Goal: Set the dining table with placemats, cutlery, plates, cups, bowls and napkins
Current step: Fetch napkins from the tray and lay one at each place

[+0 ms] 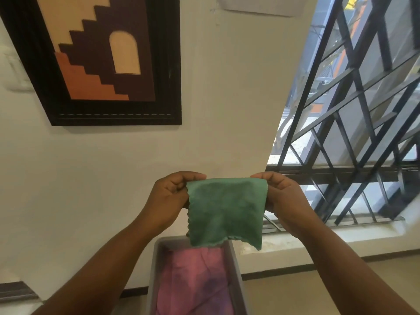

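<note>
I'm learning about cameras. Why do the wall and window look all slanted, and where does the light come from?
Head view: the wide lens tilts and bends the picture frame and window bars; daylight enters through that window; the green cloth looks slightly soft; no glare.

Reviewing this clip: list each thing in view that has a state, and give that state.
green napkin: held up, hanging, pinched at both top corners
left hand: pinches the napkin's top left corner
right hand: pinches the napkin's top right corner
grey bin: open, below the napkin
pink cloth: lying crumpled inside the bin
framed picture: hanging on the wall
</note>
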